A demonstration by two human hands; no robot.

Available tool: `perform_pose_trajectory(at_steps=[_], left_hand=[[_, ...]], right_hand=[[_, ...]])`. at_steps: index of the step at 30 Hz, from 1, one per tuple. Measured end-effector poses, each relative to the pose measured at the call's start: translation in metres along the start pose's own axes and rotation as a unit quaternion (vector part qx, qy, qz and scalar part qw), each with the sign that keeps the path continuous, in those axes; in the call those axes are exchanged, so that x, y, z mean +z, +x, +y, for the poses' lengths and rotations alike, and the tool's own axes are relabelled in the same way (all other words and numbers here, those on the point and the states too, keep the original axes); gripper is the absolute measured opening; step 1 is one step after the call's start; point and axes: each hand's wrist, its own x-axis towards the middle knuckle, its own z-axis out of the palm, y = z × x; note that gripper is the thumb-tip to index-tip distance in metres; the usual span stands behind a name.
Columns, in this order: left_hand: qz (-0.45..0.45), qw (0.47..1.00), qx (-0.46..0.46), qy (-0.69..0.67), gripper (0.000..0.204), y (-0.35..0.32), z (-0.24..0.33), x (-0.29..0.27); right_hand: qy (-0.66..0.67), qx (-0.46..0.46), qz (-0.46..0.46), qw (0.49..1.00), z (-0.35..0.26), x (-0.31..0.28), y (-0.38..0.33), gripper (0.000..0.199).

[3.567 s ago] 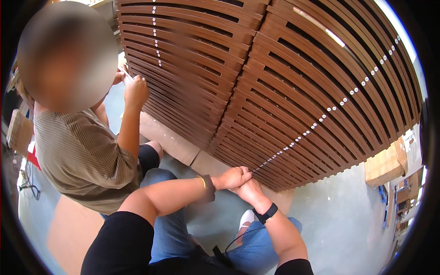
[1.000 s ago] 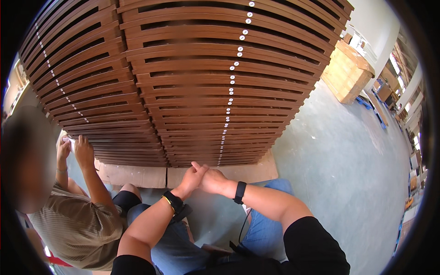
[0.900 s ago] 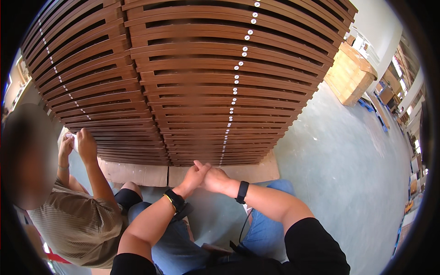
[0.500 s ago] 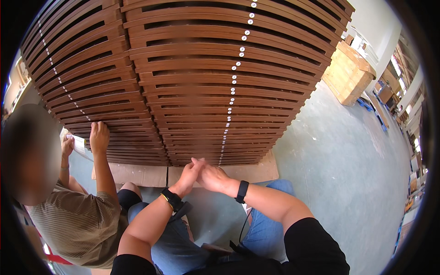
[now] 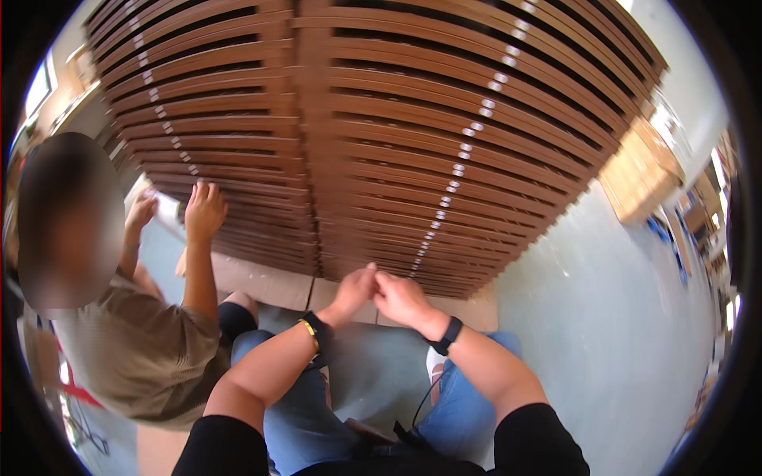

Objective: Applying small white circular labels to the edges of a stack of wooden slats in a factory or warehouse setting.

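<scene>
My left hand [image 5: 354, 294] and my right hand [image 5: 402, 300] meet low in front of a tall stack of brown slatted panels [image 5: 460, 170]. The fingers of both are bent in and pressed together, close to each other. Whatever lies between the fingertips, if anything, is too small and blurred to make out. A line of small white round spots [image 5: 458, 170] runs down the panel edges, its lower end just beyond my right hand. Whether my fingers touch the panels, I cannot tell.
On my left, a co-worker [image 5: 143, 349] sits with one hand at the neighbouring stack [image 5: 198, 119] and a white sheet [image 5: 168, 208] in the other. Flat cardboard [image 5: 258, 279] lies beneath the stacks. A wooden crate [image 5: 639, 170] and a blue pallet [image 5: 660, 230] stand at right.
The view has swung, so the stacks and co-worker sit farther right. My hands, lightly overlapping before, are now slightly apart with the fingertips close together.
</scene>
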Motion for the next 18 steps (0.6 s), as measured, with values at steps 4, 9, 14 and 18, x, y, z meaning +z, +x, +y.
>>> perform_pose_trajectory(at_steps=[4,9,14,18], left_hand=[[0.027,0.995,0.051,0.078,0.051,-0.008,0.017,0.010],[0.037,0.977,0.108,0.182,0.044,-0.021,0.028,0.011],[0.022,0.943,0.180,0.280,0.039,-0.024,0.031,0.007],[0.003,0.936,0.174,0.305,0.043,-0.024,0.035,0.006]], right_hand=[[0.084,0.090,-0.036,0.992,-0.003,-0.020,0.008,0.019],[0.092,0.120,-0.040,0.988,0.009,-0.019,0.009,0.014],[0.093,0.063,-0.101,0.989,0.012,-0.017,0.006,0.019],[0.110,0.097,-0.159,0.976,0.010,-0.020,0.007,0.020]])
